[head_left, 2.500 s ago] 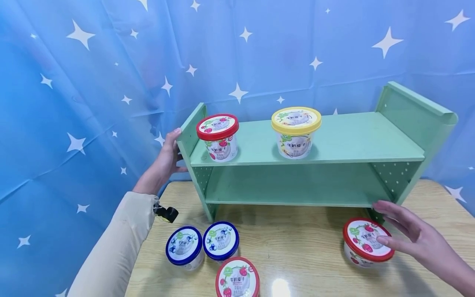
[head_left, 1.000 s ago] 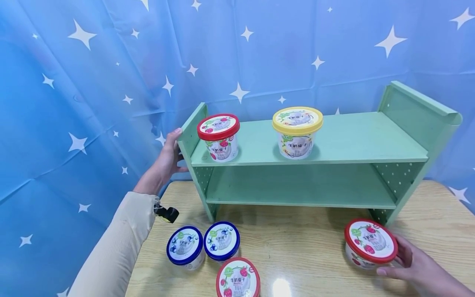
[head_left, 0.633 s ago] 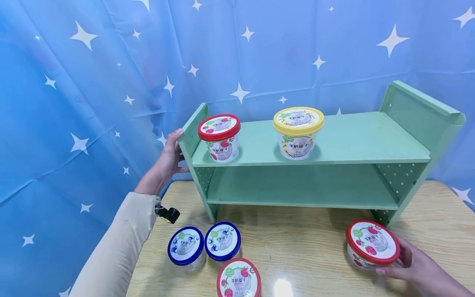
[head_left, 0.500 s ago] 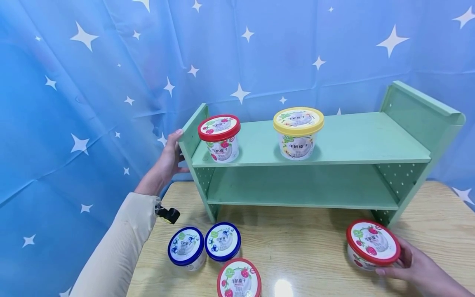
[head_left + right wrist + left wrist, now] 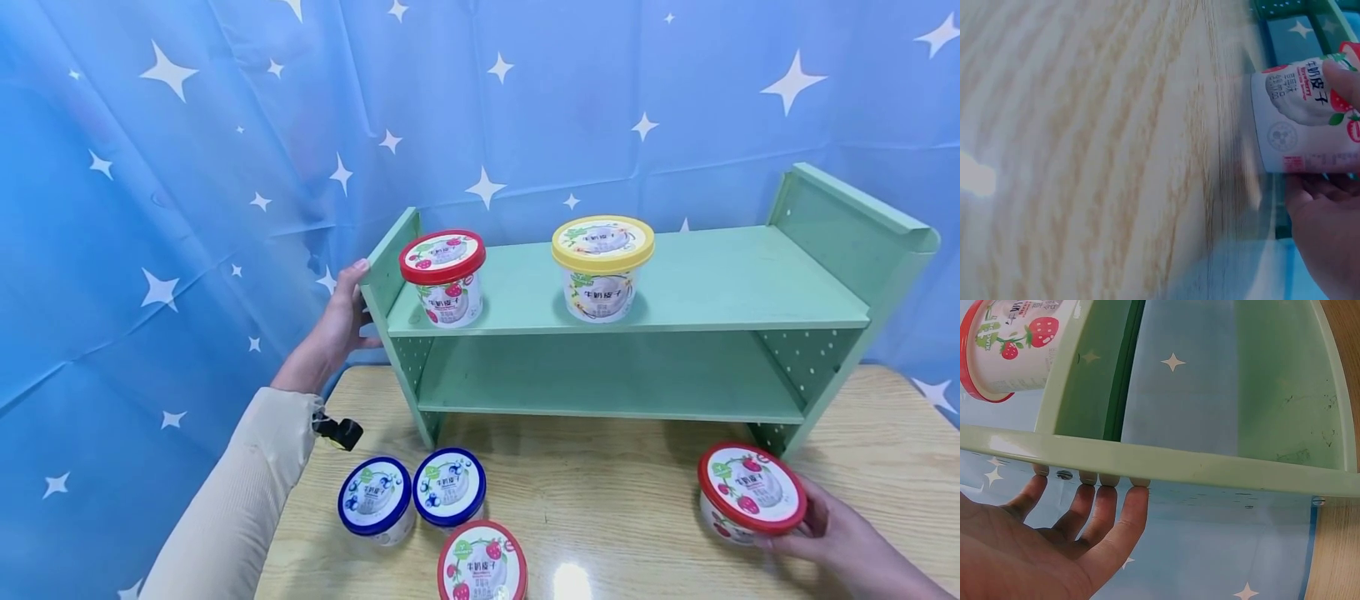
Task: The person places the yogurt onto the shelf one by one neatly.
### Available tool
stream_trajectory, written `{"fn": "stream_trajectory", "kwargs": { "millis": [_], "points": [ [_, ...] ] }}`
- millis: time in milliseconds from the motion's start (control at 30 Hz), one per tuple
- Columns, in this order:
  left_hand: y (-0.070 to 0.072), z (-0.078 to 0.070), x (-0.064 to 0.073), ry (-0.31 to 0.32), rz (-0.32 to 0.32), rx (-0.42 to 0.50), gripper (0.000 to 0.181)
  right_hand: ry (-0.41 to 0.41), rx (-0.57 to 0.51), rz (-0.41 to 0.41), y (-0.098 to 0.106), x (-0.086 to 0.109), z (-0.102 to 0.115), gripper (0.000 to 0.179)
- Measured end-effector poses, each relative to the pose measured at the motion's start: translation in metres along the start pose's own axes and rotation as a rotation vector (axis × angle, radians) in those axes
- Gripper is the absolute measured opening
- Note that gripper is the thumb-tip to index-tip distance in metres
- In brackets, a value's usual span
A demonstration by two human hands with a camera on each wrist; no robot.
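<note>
Fingers of my right hand (image 5: 836, 533) wrap the right side of a red-lidded strawberry tub (image 5: 752, 487), which stands at the table's right. Up close in the right wrist view, my thumb presses the tub's printed wall (image 5: 1304, 122) and other fingers lie on its far side. My left hand (image 5: 339, 321) is at the left end of a green two-tier shelf (image 5: 720, 275). In the left wrist view, its extended fingertips touch the outer face of the side panel (image 5: 1210, 464). Another red-lidded tub (image 5: 450, 300) and a yellow-lidded tub (image 5: 600, 292) stand on the upper board.
Two blue-lidded blueberry tubs (image 5: 375, 496) stand side by side on the wooden table (image 5: 600, 500), left of centre. Just in front of them is a third red-lidded tub (image 5: 482, 562), cut by the frame's bottom. A blue star-patterned curtain (image 5: 247, 167) hangs behind.
My right hand has come down from over the red-lidded tub's right edge and now grips its side. The tub shifted little. My left hand has stayed at the shelf's end.
</note>
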State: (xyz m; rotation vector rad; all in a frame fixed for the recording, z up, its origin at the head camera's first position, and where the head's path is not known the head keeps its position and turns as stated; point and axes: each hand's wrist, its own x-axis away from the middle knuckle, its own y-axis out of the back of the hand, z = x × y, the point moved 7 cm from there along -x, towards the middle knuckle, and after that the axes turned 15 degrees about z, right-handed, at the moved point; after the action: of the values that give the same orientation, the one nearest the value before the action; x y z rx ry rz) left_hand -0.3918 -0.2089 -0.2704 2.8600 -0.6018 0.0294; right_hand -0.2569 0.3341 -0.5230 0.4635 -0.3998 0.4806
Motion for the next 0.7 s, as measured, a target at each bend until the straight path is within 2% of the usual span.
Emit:
{"fn": "stream_trajectory", "kwargs": {
  "millis": [500, 700],
  "points": [
    [-0.0014, -0.001, -0.0016, -0.002, 0.012, -0.003, 0.082, 0.032, 0.02, -0.029, 0.0002, 0.005, 0.0039, 0.107],
    [0.0005, -0.001, -0.0006, -0.007, 0.008, -0.02, 0.08, 0.016, -0.014, -0.038, 0.0011, 0.0069, 0.0069, 0.112]
  ]
}}
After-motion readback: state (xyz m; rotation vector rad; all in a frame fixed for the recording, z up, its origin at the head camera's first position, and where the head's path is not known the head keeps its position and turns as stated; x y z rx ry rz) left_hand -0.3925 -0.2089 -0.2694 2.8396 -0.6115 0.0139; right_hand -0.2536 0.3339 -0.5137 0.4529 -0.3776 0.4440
